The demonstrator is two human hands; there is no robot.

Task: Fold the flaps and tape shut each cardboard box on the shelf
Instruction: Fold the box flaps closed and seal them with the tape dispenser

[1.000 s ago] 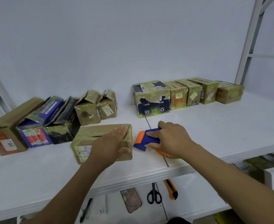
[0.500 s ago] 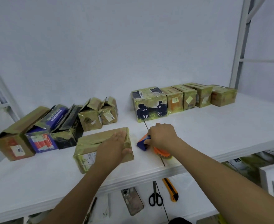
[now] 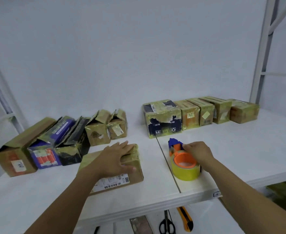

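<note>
A closed cardboard box with a barcode label lies near the front of the white shelf. My left hand presses flat on its top, fingers straight. To the box's right stands a tape dispenser with a blue and orange body and a yellow roll, apart from the box. My right hand grips the dispenser from the right, fingers curled round its handle. Several boxes with raised flaps sit in a row at the back left.
Several taped boxes line the back right. A white upright post rises at the right. On the lower shelf lie scissors, an orange utility knife and a phone.
My right hand has drawn the tape dispenser away from the box's right end and stood it on the shelf, roll now showing. My left hand stays pressed on the box.
</note>
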